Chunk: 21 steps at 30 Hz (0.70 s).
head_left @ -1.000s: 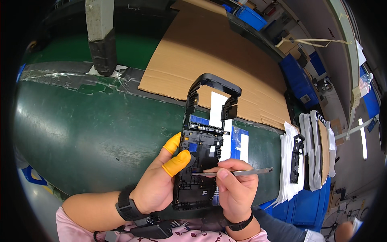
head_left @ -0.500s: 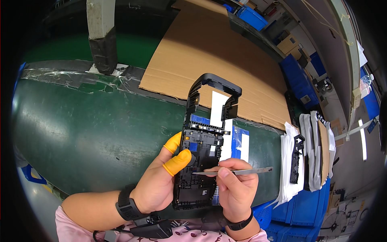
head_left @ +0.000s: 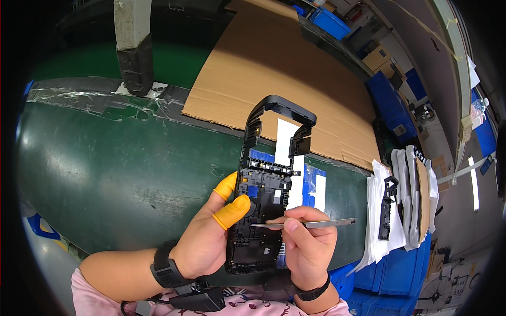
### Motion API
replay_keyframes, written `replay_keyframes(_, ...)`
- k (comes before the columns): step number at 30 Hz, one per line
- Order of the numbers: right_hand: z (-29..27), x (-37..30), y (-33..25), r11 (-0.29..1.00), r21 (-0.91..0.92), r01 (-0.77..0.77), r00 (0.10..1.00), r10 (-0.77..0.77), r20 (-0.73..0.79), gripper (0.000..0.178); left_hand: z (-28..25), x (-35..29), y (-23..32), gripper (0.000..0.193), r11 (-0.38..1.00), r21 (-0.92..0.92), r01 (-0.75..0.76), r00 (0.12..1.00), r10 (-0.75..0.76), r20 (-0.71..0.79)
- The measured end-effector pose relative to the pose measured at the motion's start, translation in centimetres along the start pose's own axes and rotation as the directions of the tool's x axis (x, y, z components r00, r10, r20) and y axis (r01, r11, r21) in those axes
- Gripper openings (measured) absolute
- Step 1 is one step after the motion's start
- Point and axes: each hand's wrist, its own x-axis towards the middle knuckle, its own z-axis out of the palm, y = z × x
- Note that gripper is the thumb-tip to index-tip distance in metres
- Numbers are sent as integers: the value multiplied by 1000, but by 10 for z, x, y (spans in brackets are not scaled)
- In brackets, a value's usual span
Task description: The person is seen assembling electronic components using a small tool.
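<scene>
At lower centre of the frame, the left hand [head_left: 203, 247] grips the black frame [head_left: 263, 203] upright, long axis running up-frame, while the right hand [head_left: 308, 250] just beside it pinches tweezers [head_left: 311, 224] pointing left onto its lower half.

tweezer tips [head_left: 255, 225] and left hand [head_left: 203, 242] fingers behind black frame [head_left: 263, 210]

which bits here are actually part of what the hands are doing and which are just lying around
In hand:
- black frame, held by the left hand
- tweezers, held in the right hand, tip on the frame
- orange finger cots on the left hand

Lying about:
- cardboard sheet
- white bags at the right
- blue bins
- green belt
</scene>
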Motion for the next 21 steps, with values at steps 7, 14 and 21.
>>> replay_keyframes(7, -5, -2, 1, 999, -46, -7, 1000, 8, 26, 16, 0, -1, 0, 46, 1000, 26, 3, 1000, -3, -4)
replay_keyframes(14, -8, -4, -5, 991, 122, 52, 997, -44, -67, 20, -3, -2, 8, 53, 999, 41, 21, 999, -20, -42)
replay_keyframes(21, -54, -38, -103, 890, 431, 152, 368, -455, 811, 34, 3, -2, 3, 69, 930, 358, -80, 996, 63, 58)
